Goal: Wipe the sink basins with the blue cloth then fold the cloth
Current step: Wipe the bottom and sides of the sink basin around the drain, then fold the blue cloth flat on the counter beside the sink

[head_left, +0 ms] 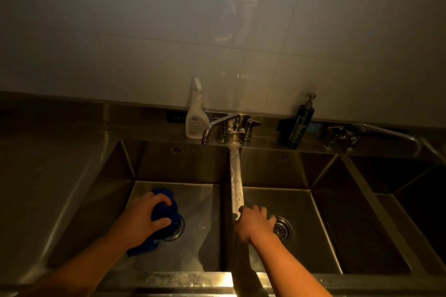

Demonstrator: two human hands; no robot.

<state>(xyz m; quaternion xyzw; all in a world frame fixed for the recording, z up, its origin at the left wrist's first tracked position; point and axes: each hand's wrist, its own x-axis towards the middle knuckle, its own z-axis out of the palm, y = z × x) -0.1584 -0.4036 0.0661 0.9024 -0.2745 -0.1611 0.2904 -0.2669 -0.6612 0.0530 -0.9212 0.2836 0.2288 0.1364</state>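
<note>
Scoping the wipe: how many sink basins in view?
3: left basin, holding the blue cloth; middle basin, under the right hand; right basin, dark, partly cut off. More may lie off-frame.

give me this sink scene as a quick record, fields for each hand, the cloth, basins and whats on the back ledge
left hand: grips blue cloth down in left basin, over its drain
right hand: rests on divider beside middle basin, holds nothing
right basin: in shadow
back ledge: white spray bottle, dark pump bottle, two faucets
stage: wiping left basin; cloth bunched, not folded
</note>
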